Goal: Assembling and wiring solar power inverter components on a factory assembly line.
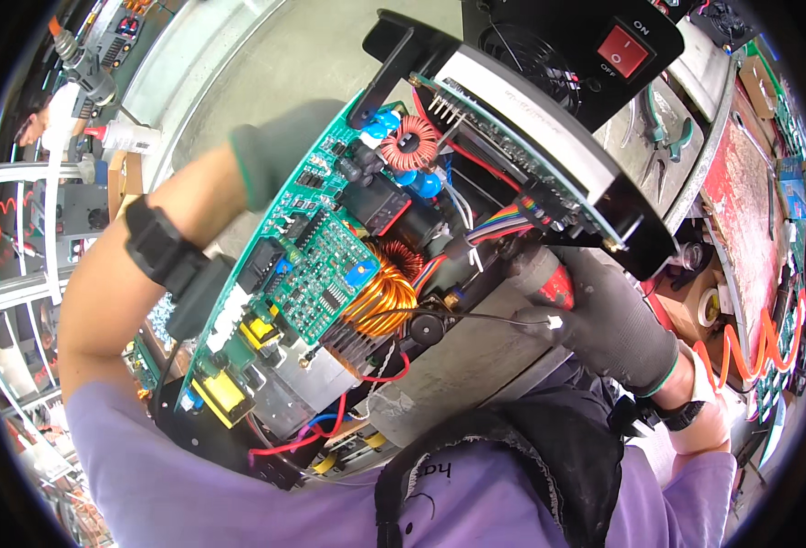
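Note:
An opened electronic power unit is tilted up in front of me, its green circuit board (307,265) crowded with parts. Copper-wound coils (380,297) and a pink-red ring coil (409,143) stand out on it. My left hand (286,151), in a dark glove, reaches behind the board's upper left edge, its fingers hidden. My gloved right hand (617,315) is closed around a grey-and-red cylindrical tool (549,277), beneath the black-and-white front panel (531,110). A thin black wire ending in a white plug (554,321) runs to the right hand. A rainbow ribbon cable (508,222) crosses inside the unit.
A black panel with a red rocker switch (623,50) stands at the top. Pliers (666,146) lie on the bench at right. An orange coiled hose (759,342) hangs at the far right. At left are a white bottle (132,137) and a drill-like tool (83,68).

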`<action>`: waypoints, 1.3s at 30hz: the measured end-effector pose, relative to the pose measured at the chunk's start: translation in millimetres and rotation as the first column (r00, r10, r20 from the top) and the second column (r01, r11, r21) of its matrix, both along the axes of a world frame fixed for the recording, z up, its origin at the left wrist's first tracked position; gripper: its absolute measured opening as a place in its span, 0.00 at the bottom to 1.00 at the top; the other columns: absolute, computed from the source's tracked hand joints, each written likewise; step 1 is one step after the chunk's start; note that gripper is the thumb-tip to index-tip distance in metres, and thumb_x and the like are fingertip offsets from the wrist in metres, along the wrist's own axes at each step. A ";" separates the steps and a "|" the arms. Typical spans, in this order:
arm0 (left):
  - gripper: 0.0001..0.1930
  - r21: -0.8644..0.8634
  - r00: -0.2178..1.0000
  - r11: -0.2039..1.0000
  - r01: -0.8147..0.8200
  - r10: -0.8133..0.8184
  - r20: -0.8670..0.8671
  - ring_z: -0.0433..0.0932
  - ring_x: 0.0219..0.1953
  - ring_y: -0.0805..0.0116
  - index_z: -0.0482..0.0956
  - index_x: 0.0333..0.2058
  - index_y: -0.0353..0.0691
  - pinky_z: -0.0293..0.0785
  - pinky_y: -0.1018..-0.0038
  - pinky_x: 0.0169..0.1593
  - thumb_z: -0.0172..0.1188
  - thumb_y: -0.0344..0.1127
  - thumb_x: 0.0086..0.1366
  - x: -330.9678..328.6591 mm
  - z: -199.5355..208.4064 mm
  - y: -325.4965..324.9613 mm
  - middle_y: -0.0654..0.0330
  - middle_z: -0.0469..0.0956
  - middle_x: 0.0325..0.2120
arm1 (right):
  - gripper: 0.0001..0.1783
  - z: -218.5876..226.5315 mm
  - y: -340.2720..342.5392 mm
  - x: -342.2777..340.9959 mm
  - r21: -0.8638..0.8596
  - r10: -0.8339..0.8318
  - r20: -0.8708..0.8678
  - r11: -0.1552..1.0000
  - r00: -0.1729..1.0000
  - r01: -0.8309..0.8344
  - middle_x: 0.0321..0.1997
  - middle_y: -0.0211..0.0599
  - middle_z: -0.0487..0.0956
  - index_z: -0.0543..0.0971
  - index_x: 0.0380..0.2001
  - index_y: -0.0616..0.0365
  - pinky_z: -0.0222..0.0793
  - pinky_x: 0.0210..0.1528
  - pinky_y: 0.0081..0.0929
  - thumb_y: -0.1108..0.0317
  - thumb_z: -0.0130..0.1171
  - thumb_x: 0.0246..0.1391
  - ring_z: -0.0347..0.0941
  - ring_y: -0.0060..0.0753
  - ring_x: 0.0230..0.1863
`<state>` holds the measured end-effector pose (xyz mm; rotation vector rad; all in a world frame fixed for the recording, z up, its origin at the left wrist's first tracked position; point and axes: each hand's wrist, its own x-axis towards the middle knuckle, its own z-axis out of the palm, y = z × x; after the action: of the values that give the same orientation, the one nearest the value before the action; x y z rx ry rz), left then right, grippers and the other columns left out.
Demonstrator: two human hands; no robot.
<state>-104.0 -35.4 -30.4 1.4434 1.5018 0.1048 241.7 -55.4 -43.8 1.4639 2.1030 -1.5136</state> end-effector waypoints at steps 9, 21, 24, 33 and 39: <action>0.21 0.320 0.845 0.784 -0.532 0.469 0.257 0.76 0.51 0.73 0.72 0.60 0.25 0.73 0.79 0.53 0.51 0.33 0.73 -26.1 147.1 -67.4 0.52 0.76 0.54 | 0.40 2.6 4.7 4.2 0.032 0.069 -0.131 0.997 0.989 -0.065 0.37 0.58 0.82 0.71 0.53 0.67 0.75 0.44 0.44 0.44 0.72 0.52 0.83 0.58 0.43; 0.14 -0.354 0.513 0.779 -0.518 0.614 0.600 0.77 0.27 0.74 0.80 0.46 0.27 0.73 0.76 0.32 0.61 0.34 0.69 182.8 47.0 -200.5 0.58 0.80 0.33 | 0.39 -4.7 -1.3 42.4 0.026 0.101 -0.307 0.995 0.946 -0.097 0.40 0.52 0.80 0.69 0.56 0.63 0.74 0.47 0.39 0.51 0.75 0.51 0.80 0.44 0.45; 0.15 -0.293 0.334 0.709 -0.642 0.602 0.725 0.73 0.28 0.77 0.79 0.50 0.29 0.72 0.77 0.33 0.58 0.34 0.71 210.8 -21.2 -166.9 0.60 0.79 0.34 | 0.41 -2.6 -10.4 75.5 -0.057 0.001 -0.395 0.998 0.919 -0.026 0.44 0.47 0.80 0.69 0.58 0.63 0.74 0.49 0.35 0.53 0.77 0.48 0.78 0.35 0.46; 0.15 0.185 0.622 0.720 -0.669 0.406 0.669 0.74 0.28 0.81 0.82 0.42 0.33 0.70 0.78 0.31 0.73 0.35 0.61 226.6 -83.8 -126.3 0.65 0.80 0.28 | 0.42 2.3 -27.9 125.0 -0.176 -0.253 -0.407 0.965 0.878 0.196 0.45 0.34 0.78 0.71 0.59 0.62 0.72 0.51 0.28 0.54 0.80 0.46 0.73 0.24 0.47; 0.12 0.241 0.662 0.714 -0.658 0.396 0.636 0.71 0.22 0.83 0.84 0.40 0.33 0.64 0.80 0.24 0.73 0.30 0.59 215.1 -75.6 -149.9 0.66 0.77 0.23 | 0.42 -4.4 -27.2 123.0 -0.111 -0.115 -0.359 0.991 0.926 0.080 0.45 0.37 0.80 0.71 0.60 0.59 0.72 0.52 0.31 0.56 0.80 0.45 0.75 0.29 0.46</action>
<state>111.1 -185.4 -106.0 1.0939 1.4100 1.2306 364.7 -82.6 -48.2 1.3567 2.1362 -2.0306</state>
